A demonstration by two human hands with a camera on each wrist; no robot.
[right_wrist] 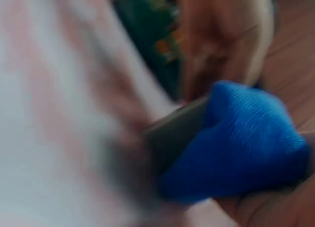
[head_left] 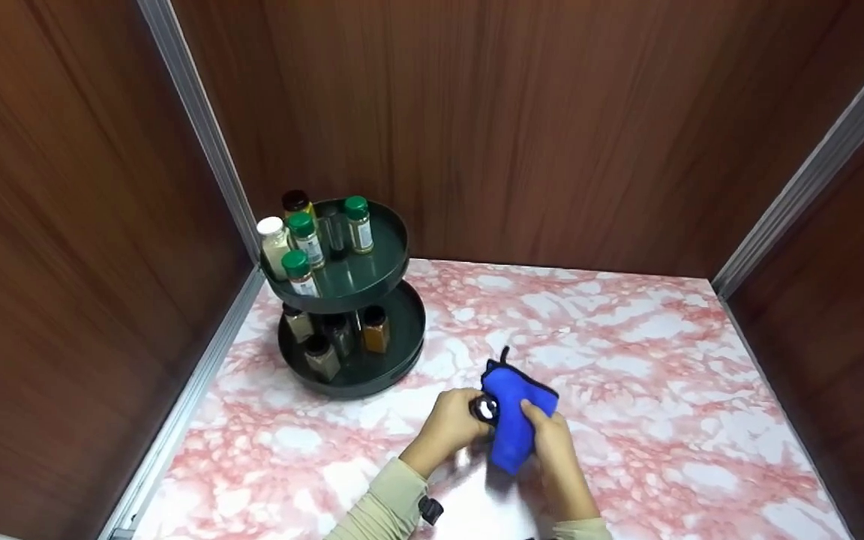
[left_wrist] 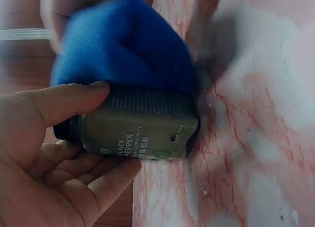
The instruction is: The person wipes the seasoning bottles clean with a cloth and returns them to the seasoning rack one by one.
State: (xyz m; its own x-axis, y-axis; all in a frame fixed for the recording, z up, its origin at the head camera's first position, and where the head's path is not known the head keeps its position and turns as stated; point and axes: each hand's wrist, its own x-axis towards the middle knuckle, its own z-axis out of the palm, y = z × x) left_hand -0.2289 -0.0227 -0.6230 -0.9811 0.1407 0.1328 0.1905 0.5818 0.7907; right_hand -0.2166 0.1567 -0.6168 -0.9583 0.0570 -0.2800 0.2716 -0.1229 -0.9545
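My left hand (head_left: 453, 421) grips a black pepper jar (left_wrist: 142, 126) between thumb and fingers, its dark cap (head_left: 484, 409) facing up in the head view. The jar has a printed label and sits close over the marbled table top. In my right hand (head_left: 552, 441) is a blue cloth (head_left: 513, 420) with black edging and a small black loop, the thumb lying on top of it. The cloth is pressed against the side of the jar, as both wrist views show. Most of the right fingers are hidden behind the cloth.
At the left back stands a two-tier dark green turntable rack (head_left: 372, 281). Its upper tray carries several bottles, among them a green-capped bottle (head_left: 359, 225) and a white-capped bottle (head_left: 274, 244). Dark-capped jars (head_left: 376, 330) stand on the lower tray. Wood-grain panels (head_left: 477, 127) enclose the marbled table (head_left: 642, 360).
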